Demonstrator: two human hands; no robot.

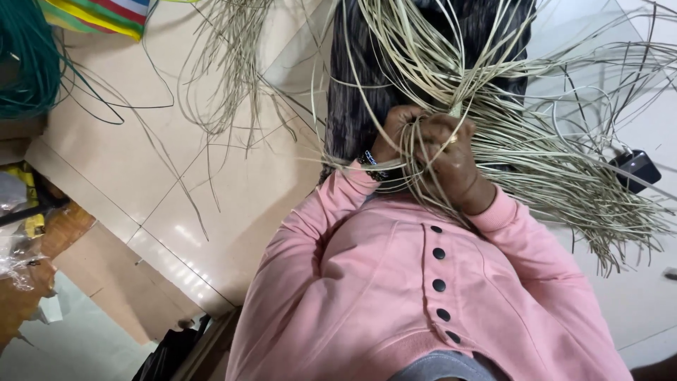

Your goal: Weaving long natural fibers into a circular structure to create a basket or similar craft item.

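Head view: two hands working a tangle of pale straw-coloured reed strips over the lap.

Nearest the camera, a pink buttoned fabric top (423, 296) is filling the lower frame, its sleeves leading up to the hands. Just above it, the left hand (396, 134) and the right hand (451, 159) are pressing together, fingers of both curled tight and clamped on the bundle of pale thin reed strips (493, 120), which is fanning out above and to the right of the hands. Behind the bundle, dark patterned cloth (352, 99) is covering the legs. Far left of the bundle, a coil of green cord (25, 63) is lying on the cream tiled floor (211, 204); right of the bundle, a small black device (638, 168) is resting.
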